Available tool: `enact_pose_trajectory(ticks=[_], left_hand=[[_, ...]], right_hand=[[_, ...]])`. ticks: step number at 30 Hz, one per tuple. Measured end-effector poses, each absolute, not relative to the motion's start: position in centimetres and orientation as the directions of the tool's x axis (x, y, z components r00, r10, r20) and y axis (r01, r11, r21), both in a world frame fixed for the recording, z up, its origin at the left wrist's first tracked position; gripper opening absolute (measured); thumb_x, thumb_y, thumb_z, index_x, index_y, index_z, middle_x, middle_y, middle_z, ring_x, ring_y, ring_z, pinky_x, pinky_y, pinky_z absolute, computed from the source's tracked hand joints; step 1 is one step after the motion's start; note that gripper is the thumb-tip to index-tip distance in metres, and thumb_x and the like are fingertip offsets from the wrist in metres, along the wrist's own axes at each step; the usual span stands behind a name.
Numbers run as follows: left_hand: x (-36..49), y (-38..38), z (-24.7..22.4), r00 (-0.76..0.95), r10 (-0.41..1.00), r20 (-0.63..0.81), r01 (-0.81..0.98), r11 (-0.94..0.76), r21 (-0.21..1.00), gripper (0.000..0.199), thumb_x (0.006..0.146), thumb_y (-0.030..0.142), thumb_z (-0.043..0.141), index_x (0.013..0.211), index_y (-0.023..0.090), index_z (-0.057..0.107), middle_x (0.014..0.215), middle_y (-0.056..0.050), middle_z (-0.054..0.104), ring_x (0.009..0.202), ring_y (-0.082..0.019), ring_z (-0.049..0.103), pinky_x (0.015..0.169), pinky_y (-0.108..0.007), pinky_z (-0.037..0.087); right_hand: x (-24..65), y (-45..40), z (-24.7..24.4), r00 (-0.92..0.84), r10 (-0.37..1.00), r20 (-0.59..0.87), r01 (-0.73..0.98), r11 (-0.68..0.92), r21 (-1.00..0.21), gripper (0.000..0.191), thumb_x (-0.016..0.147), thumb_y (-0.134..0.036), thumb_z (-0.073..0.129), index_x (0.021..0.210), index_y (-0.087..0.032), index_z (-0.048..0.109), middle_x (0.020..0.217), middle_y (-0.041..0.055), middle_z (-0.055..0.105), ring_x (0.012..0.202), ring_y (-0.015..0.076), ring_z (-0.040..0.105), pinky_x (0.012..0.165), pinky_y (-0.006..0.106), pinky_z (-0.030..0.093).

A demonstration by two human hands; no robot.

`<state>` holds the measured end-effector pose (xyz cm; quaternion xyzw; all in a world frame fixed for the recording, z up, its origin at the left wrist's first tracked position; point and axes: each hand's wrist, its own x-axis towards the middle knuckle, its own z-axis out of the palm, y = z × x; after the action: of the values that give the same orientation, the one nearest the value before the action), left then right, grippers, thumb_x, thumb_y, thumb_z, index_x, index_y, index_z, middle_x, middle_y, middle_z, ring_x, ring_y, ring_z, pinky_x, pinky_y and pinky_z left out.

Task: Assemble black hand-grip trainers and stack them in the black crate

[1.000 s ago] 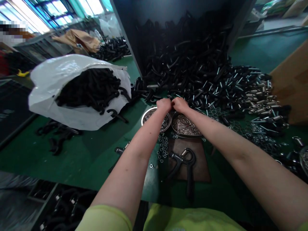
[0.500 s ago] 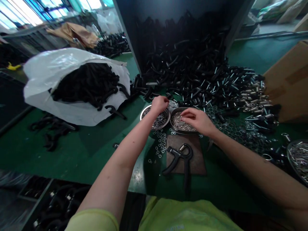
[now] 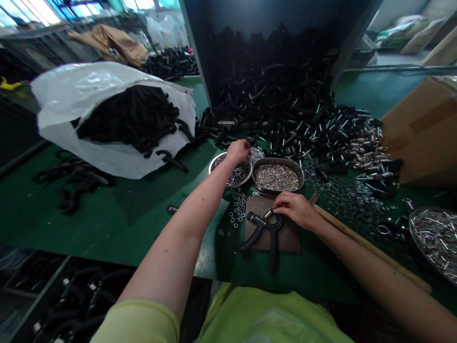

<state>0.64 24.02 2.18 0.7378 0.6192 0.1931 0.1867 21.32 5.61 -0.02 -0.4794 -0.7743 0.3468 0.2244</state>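
A black hand grip strengthener [image 3: 274,240] with a metal spring [image 3: 268,213] lies on a brown square plate [image 3: 291,240]. Over its upper right end is my right hand [image 3: 294,208], its fingertips pinched near the top of the spring; whatever small piece they hold is hidden. My left hand [image 3: 239,151] is closed above the far rim of a round metal bowl [image 3: 210,167] of small metal parts, next to a clear plastic bag [image 3: 256,154]. What sits in its fingertips cannot be made out. An oval tin [image 3: 303,178] of tiny metal pieces stands beside the bowl.
Loose washers [image 3: 237,209] lie left of the plate. A wooden-handled tool [image 3: 371,247] rests under my right forearm. Black handles fill a white sack [image 3: 53,114] and a dark bin [image 3: 198,52]. At right are metal rings [image 3: 344,195], a cardboard box [image 3: 424,128] and a bowl [image 3: 410,228] of pins.
My right hand has come down from the oval tin to the grip strengthener. My left hand stays at the round bowl's far side. The wooden handle now shows, and the view has shifted slightly.
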Motion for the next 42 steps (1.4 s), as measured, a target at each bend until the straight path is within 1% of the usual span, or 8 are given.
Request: enact_pose_trajectory(ticks=[8, 15, 18, 22, 30, 35, 39, 42], left_hand=[[0.4, 22.1, 3.4, 0.188, 0.98, 0.064, 0.749, -0.185, 0.636, 0.015, 0.086, 0.024, 0.052, 0.09, 0.016, 0.064, 0.09, -0.004, 0.072, 0.085, -0.013, 0.063, 0.078, -0.023, 0.046], [-0.2, 12.7, 4.1, 0.412, 0.911, 0.009, 0.457, -0.215, 0.863, 0.02, 0.088, 0.033, 0.048, 0.086, 0.016, 0.057, 0.079, -0.003, 0.069, 0.069, -0.012, 0.06, 0.065, -0.023, 0.045], [-0.4, 7.9, 3.6, 0.513, 0.858, -0.007, 0.497, -0.29, 0.818, 0.016, 0.087, 0.031, 0.051, 0.083, 0.018, 0.059, 0.078, -0.001, 0.066, 0.072, -0.014, 0.059, 0.067, -0.025, 0.043], [0.1, 3.7, 2.3, 0.609, 0.793, -0.017, 0.614, -0.458, 0.642, 0.012, 0.087, 0.028, 0.053, 0.082, 0.02, 0.06, 0.089, -0.004, 0.062, 0.086, -0.018, 0.057, 0.074, -0.028, 0.041], [1.2, 2.2, 1.2, 0.719, 0.694, -0.03, 0.643, -0.649, 0.406, 0.016, 0.091, 0.03, 0.045, 0.089, 0.018, 0.055, 0.097, -0.008, 0.059, 0.092, -0.022, 0.052, 0.08, -0.036, 0.035], [2.0, 2.5, 1.4, 0.67, 0.735, -0.103, 0.684, -0.558, 0.47, 0.007, 0.088, 0.025, 0.05, 0.088, 0.019, 0.054, 0.098, -0.007, 0.058, 0.092, -0.021, 0.052, 0.079, -0.034, 0.037], [2.2, 2.6, 1.4, 0.649, 0.754, -0.101, 0.678, -0.513, 0.526, 0.005, 0.087, 0.023, 0.051, 0.084, 0.019, 0.053, 0.095, -0.006, 0.057, 0.09, -0.02, 0.053, 0.076, -0.032, 0.039], [2.2, 2.6, 1.3, 0.687, 0.721, -0.085, 0.639, -0.545, 0.543, 0.006, 0.087, 0.021, 0.05, 0.081, 0.019, 0.052, 0.093, -0.005, 0.057, 0.091, -0.02, 0.052, 0.076, -0.031, 0.039]], right_hand=[[20.7, 6.1, 0.9, -0.427, 0.9, -0.089, 0.682, 0.256, -0.685, 0.003, 0.072, -0.018, 0.066, 0.07, -0.02, 0.068, 0.078, 0.001, 0.065, 0.075, 0.0158, 0.059, 0.067, 0.027, 0.042], [19.9, 6.9, 1.0, -0.413, 0.889, -0.201, 0.712, 0.177, -0.679, 0.004, 0.068, -0.016, 0.068, 0.066, -0.019, 0.066, 0.061, -0.003, 0.063, 0.06, 0.0138, 0.058, 0.056, 0.024, 0.038], [20.2, 5.6, 0.7, -0.385, 0.908, -0.163, 0.704, 0.175, -0.688, 0.013, 0.073, -0.02, 0.064, 0.085, -0.02, 0.066, 0.069, -0.0021, 0.063, 0.065, 0.0144, 0.057, 0.058, 0.024, 0.039], [23.2, 2.6, 0.6, -0.295, 0.955, -0.009, 0.72, 0.217, -0.659, 0.029, 0.08, -0.026, 0.059, 0.108, -0.021, 0.06, 0.086, 0.003, 0.063, 0.078, 0.0183, 0.058, 0.069, 0.03, 0.044], [32.1, -3.4, -1.5, -0.08, 0.981, 0.175, 0.973, 0.114, -0.199, 0.03, 0.085, -0.037, 0.049, 0.108, -0.021, 0.06, 0.1, 0.012, 0.063, 0.094, 0.0304, 0.054, 0.079, 0.044, 0.046], [33.1, -4.4, -3.7, -0.001, 0.985, 0.172, 0.998, 0.011, -0.056, 0.033, 0.087, -0.037, 0.045, 0.109, -0.017, 0.058, 0.097, 0.016, 0.062, 0.09, 0.0328, 0.056, 0.073, 0.046, 0.047], [32.3, -4.0, -2.3, 0.062, 0.992, 0.11, 0.99, -0.047, -0.131, 0.032, 0.089, -0.036, 0.039, 0.106, -0.016, 0.058, 0.098, 0.016, 0.064, 0.085, 0.0323, 0.061, 0.068, 0.046, 0.049], [30.0, -4.1, 1.2, 0.022, 0.998, 0.065, 0.912, 0.007, -0.41, 0.032, 0.091, -0.036, 0.037, 0.11, -0.02, 0.057, 0.099, 0.0113, 0.067, 0.082, 0.0272, 0.065, 0.067, 0.04, 0.052]])
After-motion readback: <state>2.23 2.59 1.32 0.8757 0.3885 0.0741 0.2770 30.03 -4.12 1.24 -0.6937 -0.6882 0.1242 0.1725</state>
